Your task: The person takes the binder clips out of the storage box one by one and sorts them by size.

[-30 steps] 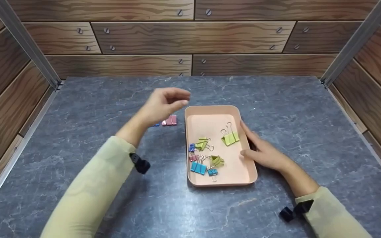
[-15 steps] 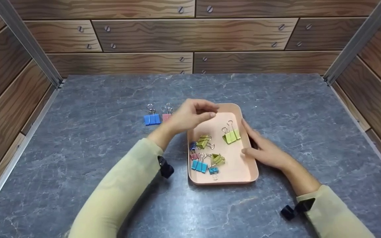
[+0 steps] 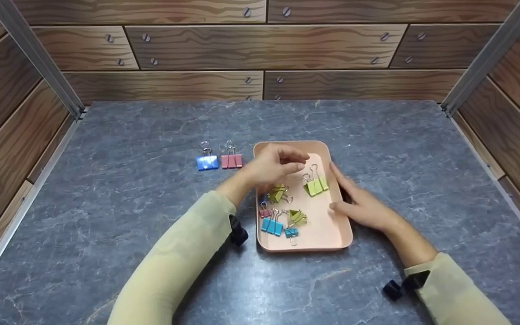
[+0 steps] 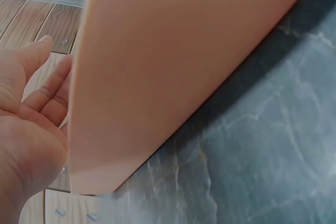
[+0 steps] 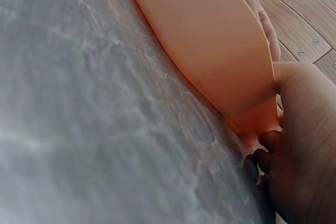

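Note:
A peach-coloured tray (image 3: 323,234) stands on the table and contains several binder clips. Among them are a large lime clip (image 3: 316,186), smaller green clips (image 3: 297,217), a light-blue clip (image 3: 271,226), a tiny light-blue one and a small pink clip (image 3: 265,213). Over the far left part of the tray hovers my left hand (image 3: 274,164), thumb and fingers apart, with nothing visible between them. My right hand (image 3: 363,207) grips the tray's right wall, its thumb over the rim and fingers outside. In the right wrist view the thumb (image 5: 294,74) crosses the rim.
Left of the tray, a blue binder clip (image 3: 207,163) and a pink binder clip (image 3: 231,161) lie side by side on the dark marbled table (image 3: 151,135). Wood-patterned panels (image 3: 197,47) enclose the back and sides.
My left hand has moved right and towards me, from above the table near the blue and pink clips to over the tray. The right hand keeps its hold; the clips look unchanged.

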